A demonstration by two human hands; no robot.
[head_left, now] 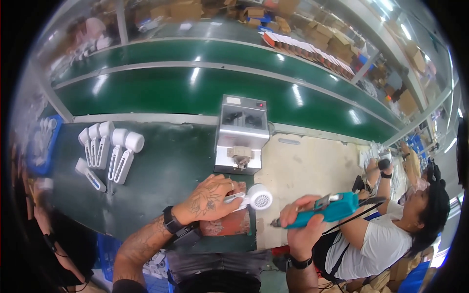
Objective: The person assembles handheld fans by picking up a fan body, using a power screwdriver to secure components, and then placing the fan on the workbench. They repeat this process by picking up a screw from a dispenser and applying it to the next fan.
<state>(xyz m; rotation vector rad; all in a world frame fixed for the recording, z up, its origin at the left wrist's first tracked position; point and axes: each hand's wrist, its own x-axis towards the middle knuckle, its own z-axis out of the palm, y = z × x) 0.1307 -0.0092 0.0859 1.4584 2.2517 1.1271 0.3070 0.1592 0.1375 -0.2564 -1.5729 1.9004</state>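
Observation:
My left hand [209,199] grips the handle of a white handheld fan [260,197], whose round slotted head points right. The fan lies over a worn reddish-brown mat [228,224] near the table's front edge. In my right hand [305,229] is a teal electric screwdriver [337,206], held sideways with its dark tip pointing left, apart from the fan and below its head. Just beyond my left hand stands a grey screw feeder [238,141] with a clear-topped box. Further left, several white fans [117,146] lie in a fanned-out group on the dark green table.
A blue bin [46,146] with white parts sits at the far left edge. Behind the table runs a green conveyor [166,90]. Beige board [303,161] covers the table's right part. At right, a co-worker in a white shirt [376,239] works close by; a cable [364,207] trails from the screwdriver.

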